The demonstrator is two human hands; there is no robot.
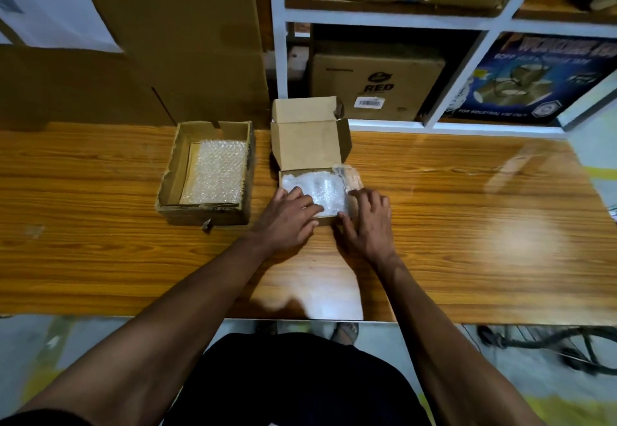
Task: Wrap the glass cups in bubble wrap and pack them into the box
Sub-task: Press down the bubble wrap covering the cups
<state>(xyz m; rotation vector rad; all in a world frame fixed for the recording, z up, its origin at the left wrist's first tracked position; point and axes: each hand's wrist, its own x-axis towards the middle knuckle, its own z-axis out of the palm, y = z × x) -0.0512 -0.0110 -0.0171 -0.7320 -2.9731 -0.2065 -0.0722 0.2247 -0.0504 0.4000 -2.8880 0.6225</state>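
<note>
A small cardboard box [309,145] stands open at the middle of the wooden table, its lid flap upright at the back. Inside lies a bundle of bubble wrap [322,188]; I cannot make out the glass under the wrap. My left hand [287,217] lies flat on the near left part of the bundle, fingers spread. At the box's near right corner, my right hand [369,220] has its fingers against the wall and its thumb touching the wrap. A loose end of wrap [350,175] sticks up over the right wall.
A larger open carton [170,175] to the left holds a stack of bubble wrap sheets [217,171]. Flat cardboard [173,38] leans behind the table. White shelves [384,21] with cartons stand at the back right. The table's near edge [300,318] runs just before my body.
</note>
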